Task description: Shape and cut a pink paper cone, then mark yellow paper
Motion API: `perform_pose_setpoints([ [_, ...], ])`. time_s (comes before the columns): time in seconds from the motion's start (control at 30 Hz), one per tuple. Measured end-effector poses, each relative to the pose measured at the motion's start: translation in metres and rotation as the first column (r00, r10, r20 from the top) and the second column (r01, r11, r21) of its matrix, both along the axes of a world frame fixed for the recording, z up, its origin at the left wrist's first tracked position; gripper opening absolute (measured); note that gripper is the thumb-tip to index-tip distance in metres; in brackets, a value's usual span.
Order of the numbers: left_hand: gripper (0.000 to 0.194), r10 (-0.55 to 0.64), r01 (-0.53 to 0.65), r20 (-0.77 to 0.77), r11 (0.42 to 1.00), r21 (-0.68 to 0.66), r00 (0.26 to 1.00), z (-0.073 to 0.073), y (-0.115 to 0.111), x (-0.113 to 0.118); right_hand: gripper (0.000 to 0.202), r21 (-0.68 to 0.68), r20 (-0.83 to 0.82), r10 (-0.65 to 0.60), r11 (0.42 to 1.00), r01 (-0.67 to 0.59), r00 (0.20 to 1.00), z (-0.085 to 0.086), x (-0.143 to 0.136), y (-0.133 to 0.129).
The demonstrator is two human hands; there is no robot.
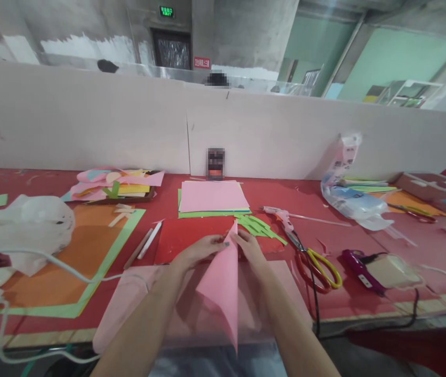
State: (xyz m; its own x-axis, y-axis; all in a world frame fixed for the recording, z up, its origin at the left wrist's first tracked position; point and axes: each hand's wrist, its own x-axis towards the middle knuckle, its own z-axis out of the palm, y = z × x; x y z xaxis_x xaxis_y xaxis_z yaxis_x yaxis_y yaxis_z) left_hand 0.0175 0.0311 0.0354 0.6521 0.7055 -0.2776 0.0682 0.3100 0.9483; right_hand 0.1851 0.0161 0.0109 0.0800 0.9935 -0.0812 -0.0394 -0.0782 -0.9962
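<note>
A sheet of pink paper (223,285) is folded over and stands up between my hands, its lower tip pointing toward me. My left hand (207,247) grips the sheet's far end from the left, and my right hand (247,245) holds that end from the right. The fingertips are partly hidden behind the paper. Under my hands lie a pink mat (136,298) and, beyond it, a red sheet (175,235). Several green paper strips (260,226) lie just past my right hand.
A stack of coloured paper (215,196) lies straight ahead. On the right are a glue gun (283,217), scissors (321,269) and a purple power strip (364,275) with cables. Left are orange paper (77,251), a plastic bag (26,225) and paper scraps (116,183). A white partition (89,120) stands behind.
</note>
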Motion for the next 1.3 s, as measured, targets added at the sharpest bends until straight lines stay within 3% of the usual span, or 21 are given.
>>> perform_pose_setpoints([
  [0.23, 0.044, -0.066, 0.067, 0.038, 0.998, -0.011, 0.997, 0.004, -0.003, -0.001, 0.041, 0.017, -0.194, 0.053, 0.999, -0.051, 0.980, -0.001, -0.001, -0.002],
  [0.57, 0.044, -0.028, 0.040, -0.105, 0.993, 0.108, 0.994, -0.004, -0.003, 0.003, 0.039, -0.016, -0.111, -0.018, 1.000, 0.016, 0.994, -0.001, -0.001, -0.002],
  [0.83, 0.045, -0.055, 0.059, -0.085, 0.997, 0.042, 0.995, -0.003, -0.006, 0.003, 0.033, -0.020, -0.265, -0.029, 0.999, 0.025, 0.964, -0.001, 0.002, -0.002],
  [1.1, 0.047, -0.106, 0.127, -0.116, 0.973, 0.192, 0.988, 0.000, -0.005, 0.006, 0.037, 0.001, -0.343, -0.063, 0.998, 0.067, 0.937, 0.007, -0.005, -0.008],
  [1.2, 0.047, -0.101, 0.111, -0.076, 0.982, 0.155, 0.992, -0.001, -0.008, 0.007, 0.038, 0.010, -0.356, -0.056, 0.998, 0.064, 0.933, 0.010, -0.005, -0.010],
  [1.3, 0.050, -0.117, 0.114, 0.072, 0.992, 0.044, 0.990, -0.001, -0.012, 0.009, 0.042, -0.008, -0.352, -0.050, 0.999, 0.050, 0.935, 0.012, -0.004, -0.009],
])
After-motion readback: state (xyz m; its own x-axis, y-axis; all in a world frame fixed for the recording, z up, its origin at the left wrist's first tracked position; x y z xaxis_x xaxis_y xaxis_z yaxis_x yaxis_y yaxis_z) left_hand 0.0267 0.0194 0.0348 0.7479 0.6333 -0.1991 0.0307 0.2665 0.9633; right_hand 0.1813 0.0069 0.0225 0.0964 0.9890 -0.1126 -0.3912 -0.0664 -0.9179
